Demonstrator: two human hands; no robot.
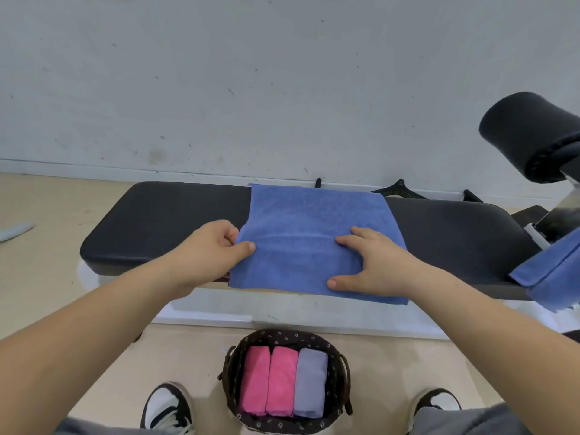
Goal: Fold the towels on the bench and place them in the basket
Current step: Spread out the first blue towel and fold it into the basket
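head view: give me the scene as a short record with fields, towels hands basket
surface: black bench
towel in work: blue towel, spread flat across the bench
left hand: pinches the blue towel's left edge
right hand: fingers straight, pressing on the blue towel
basket: on the floor between the person's shoes
in basket: two pink towels and a grey towel, folded, side by side
not yet folded: second blue towel, draped at the bench's right end
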